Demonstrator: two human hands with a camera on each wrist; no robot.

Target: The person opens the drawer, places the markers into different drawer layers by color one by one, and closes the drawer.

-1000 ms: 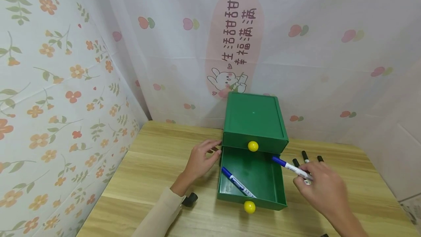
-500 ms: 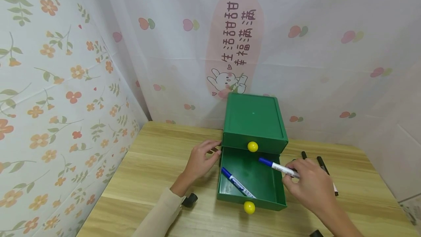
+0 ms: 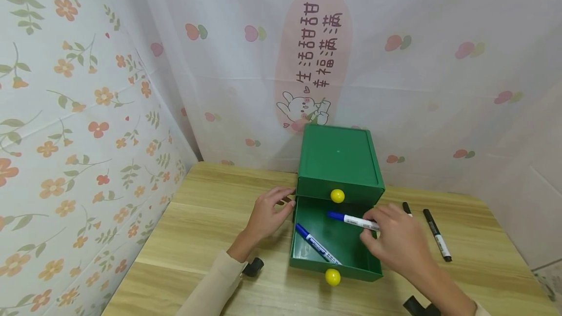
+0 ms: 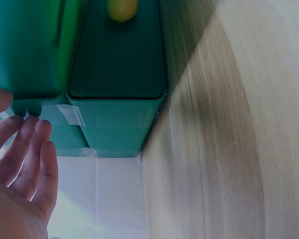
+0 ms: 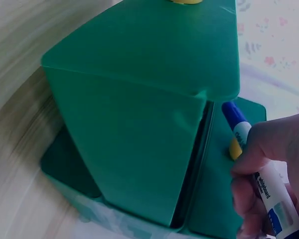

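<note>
At lower right, the right hand [image 3: 399, 239] pinches a marker [image 3: 353, 221] in its fingers [image 3: 376, 214] — lowered early, it could snag the drawer [image 3: 349, 247] — while the left hand [image 3: 267, 214] lies relaxed.

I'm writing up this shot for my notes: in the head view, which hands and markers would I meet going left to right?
Left hand → lying blue-capped marker → held blue-capped marker → right hand → black-capped marker. The partly hidden marker behind the right hand is left out.

Printed hangings [image 3: 430, 101] around a wood-grain table [image 3: 193, 218] suggest a homelike corner.
</note>
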